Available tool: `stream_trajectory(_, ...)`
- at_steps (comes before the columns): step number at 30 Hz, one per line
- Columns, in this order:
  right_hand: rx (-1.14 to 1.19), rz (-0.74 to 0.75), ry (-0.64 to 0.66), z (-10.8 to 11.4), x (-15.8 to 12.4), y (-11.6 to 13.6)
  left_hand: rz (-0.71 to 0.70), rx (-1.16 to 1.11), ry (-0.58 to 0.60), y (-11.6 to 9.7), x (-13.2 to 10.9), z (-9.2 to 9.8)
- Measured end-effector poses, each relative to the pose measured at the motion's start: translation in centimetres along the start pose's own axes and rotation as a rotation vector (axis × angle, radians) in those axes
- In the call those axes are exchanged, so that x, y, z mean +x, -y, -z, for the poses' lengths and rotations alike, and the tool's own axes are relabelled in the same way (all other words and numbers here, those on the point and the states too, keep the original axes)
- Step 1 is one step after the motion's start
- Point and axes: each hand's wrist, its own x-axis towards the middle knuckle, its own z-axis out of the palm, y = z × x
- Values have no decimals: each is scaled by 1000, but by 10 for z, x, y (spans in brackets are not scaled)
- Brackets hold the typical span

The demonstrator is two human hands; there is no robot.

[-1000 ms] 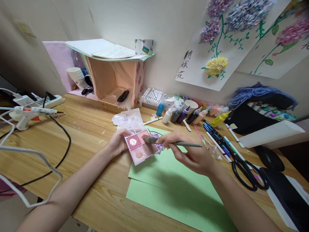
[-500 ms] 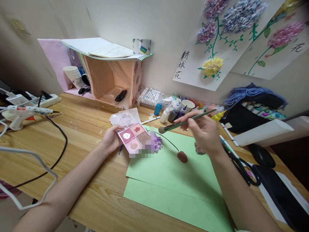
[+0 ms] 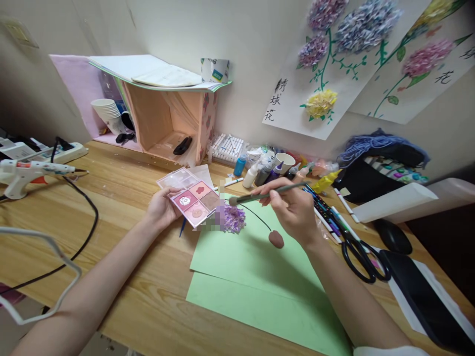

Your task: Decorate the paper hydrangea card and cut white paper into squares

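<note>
My left hand (image 3: 162, 210) grips an opened makeup palette (image 3: 196, 201) by its left side; its pans are pink, rose and brown, and the clear lid is tipped back. In my right hand (image 3: 291, 210) is a makeup brush (image 3: 256, 197) with a dark green handle, its bristle end pointing left, near the palette's right edge but apart from it. Below the brush, a purple flower cluster (image 3: 234, 219) lies on green paper (image 3: 252, 267). A dark stem runs from there to a brownish oval piece (image 3: 276, 239). A blurred patch hides part of the palette's corner.
A hot glue gun (image 3: 33, 173) and its cables lie at the left. Behind stand a cardboard box shelf (image 3: 166, 118), small paint bottles (image 3: 250, 175) and markers (image 3: 228, 148). To the right are scissors (image 3: 365, 259), a black mouse (image 3: 392, 236) and white rolls (image 3: 395, 200).
The brush and my right hand have shifted left, bringing the bristles closer to the palette. The palette is tilted a little differently. The whole view has also shifted slightly.
</note>
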Motion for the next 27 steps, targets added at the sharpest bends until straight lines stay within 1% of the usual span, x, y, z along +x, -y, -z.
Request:
stream_trajectory(4, -42, 71, 30, -3, -4, 6, -21, -2, -28, -2, 3, 3)
stream_trajectory(5, -36, 92, 7, -5, -5, 7, -34, -3, -34, -3, 4, 4)
stream_trajectory(8, 31, 131, -146, -13, -9, 5, -64, -8, -35, -5, 6, 7)
stream_trajectory(10, 55, 120, -147, -19, -13, 4, -64, -14, -35, -7, 6, 8)
stream_trajectory(13, 84, 155, -235, -23, -17, 5, -66, -32, -46, -10, 5, 8)
stream_trajectory(14, 82, 182, -233, -23, -19, 7, -70, -37, -53, -12, 4, 7)
stream_trajectory(17, 49, 270, -147, -23, -23, 11, -81, -46, -64, -15, 2, 6)
stream_trajectory(19, 29, 324, -141, -24, -25, 12, -94, -54, -69, -16, 2, 7)
stream_trajectory(22, -9, 365, -59, -28, -27, 11, -102, -64, -70, -15, 3, 8)
stream_trajectory(25, 64, 420, -124, -30, -29, 12, -102, -57, -49, -13, 5, 9)
stream_trajectory(27, 41, 438, -32, -30, -29, 15, -102, -50, -50, -12, 6, 9)
